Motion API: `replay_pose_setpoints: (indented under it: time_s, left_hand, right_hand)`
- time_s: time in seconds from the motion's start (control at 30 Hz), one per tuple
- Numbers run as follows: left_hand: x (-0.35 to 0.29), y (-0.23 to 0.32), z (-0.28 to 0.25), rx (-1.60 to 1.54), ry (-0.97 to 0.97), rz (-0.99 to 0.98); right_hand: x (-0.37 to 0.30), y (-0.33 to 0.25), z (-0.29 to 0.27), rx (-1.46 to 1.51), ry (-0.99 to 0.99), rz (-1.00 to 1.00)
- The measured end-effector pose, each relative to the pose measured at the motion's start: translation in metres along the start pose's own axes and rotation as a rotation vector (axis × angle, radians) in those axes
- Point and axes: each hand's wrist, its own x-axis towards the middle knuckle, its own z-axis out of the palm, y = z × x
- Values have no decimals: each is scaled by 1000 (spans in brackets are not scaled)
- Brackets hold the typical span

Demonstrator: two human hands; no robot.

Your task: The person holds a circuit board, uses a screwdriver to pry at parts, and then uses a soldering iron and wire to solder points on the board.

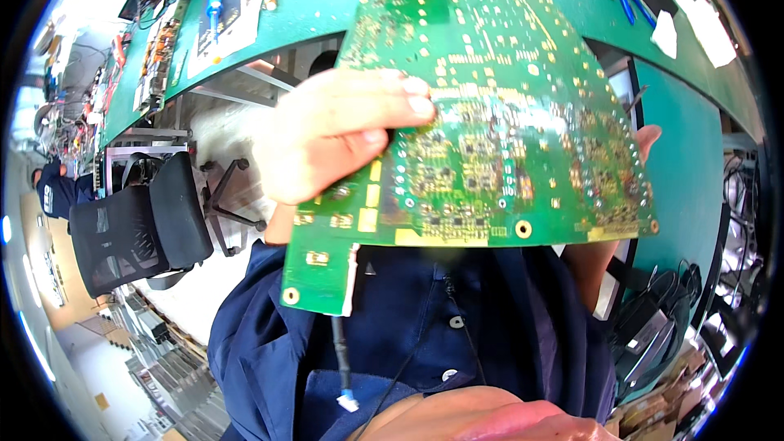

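Note:
A large green circuit board (482, 139), dense with solder points and small parts, is held up in front of my chest. It hides much of what lies behind it. My left hand (339, 135) grips its left edge, fingertips resting on the face turned towards me. At the right edge, part of my right hand (648, 140) shows; the rest of that hand is behind the board, which it holds from that side. Below the lower left corner hangs a black cable (341, 351) with a white connector (348, 400); where its upper end joins is hidden.
Beyond the board runs a green workbench (318, 0) carrying a blue pen-like tool (215, 4), blue-handled pliers (625, 2) and more boards (155, 57). A black office chair (147, 224) stands left. Another person (59, 188) is farther left. Black adapters and cables (653, 318) lie at right.

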Motion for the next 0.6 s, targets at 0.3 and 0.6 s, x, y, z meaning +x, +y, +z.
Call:
replay_pose_setpoints:
  time_s: [0.3, 0.6]
  left_hand:
    - [-20, 13, 24, 139, 250, 42]
    - [-29, 32, 24, 289, 280, 196]
  right_hand:
    - [10, 2, 40, -331, -145, 13]
    - [25, -8, 60, -359, -405, 191]
